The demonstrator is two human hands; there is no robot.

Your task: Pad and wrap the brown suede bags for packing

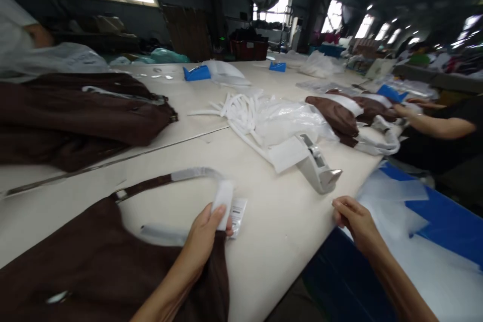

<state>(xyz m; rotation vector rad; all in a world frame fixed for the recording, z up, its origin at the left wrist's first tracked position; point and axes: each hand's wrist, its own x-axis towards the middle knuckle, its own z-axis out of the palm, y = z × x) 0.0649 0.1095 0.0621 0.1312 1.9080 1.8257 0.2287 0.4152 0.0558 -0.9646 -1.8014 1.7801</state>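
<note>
Gripping the white wrap [223, 200] at the top of the brown bag's handle [177, 177], our left hand [206, 234] closes thumb and fingers over it, a small printed tag [237, 215] hanging just beside the fingers. We judge the wrapping partly done: pale covering shows along the upper strap and a lower strip, while the brown bag [94, 266] itself lies flat and unbagged at near left. Our right hand [354, 219] rests at the near table edge [287, 241], fingers curled, holding nothing we can make out, near a grey tape dispenser [319, 163]. Clear sheets on blue [426, 221] lie at near right. Farther off sit white strips [241, 110], a crumpled plastic bag [290, 121], another brown bag [75, 115] at left, and a co-worker's hand [405, 109] at far right. Nothing blocks our hands; the dispenser stands closest.
</note>
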